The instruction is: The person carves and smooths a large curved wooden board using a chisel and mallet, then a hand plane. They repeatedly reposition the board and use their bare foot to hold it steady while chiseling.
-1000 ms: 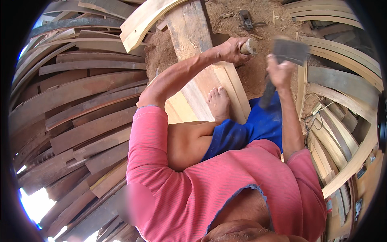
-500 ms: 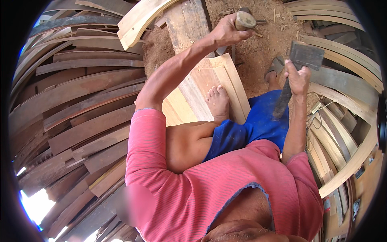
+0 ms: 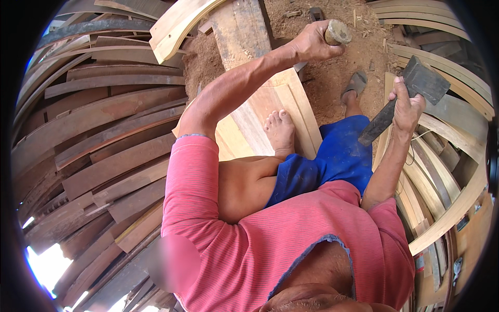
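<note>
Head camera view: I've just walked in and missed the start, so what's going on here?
The person's left hand grips a round-ended handle near the far end of a pale board, on which a bare foot rests. The right hand holds a dark, block-headed mallet, gripped close under its head and well apart from the other tool. I can't tell whether that tool touches the board. Long wooden pieces are stacked to the left.

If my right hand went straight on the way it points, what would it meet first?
Past the mallet, your right hand would probably meet the curved pale boards; depth is unclear.
</note>
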Tool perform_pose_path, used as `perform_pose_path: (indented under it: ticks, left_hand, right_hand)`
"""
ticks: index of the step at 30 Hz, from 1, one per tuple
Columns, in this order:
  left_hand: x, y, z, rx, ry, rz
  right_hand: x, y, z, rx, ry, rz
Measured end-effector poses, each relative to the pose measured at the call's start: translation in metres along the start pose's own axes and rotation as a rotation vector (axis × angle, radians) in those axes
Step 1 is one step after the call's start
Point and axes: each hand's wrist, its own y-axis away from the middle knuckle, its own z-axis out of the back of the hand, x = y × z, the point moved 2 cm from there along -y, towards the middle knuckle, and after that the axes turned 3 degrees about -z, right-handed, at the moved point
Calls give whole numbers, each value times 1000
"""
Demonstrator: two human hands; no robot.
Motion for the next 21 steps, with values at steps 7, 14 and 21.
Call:
perform_pose_path:
  ticks: [7,14,21]
  left_hand:
    - [5,7,-8,42,10,61]
    - [9,14,-20,113,-134,65]
    - [14,13,-27,63,-103,-42]
  right_hand:
    - [7,4,-1,-19,28,-24]
    - [-16,-11,-11,17,368,-131]
    - [-28,-16,-40,176,599,79]
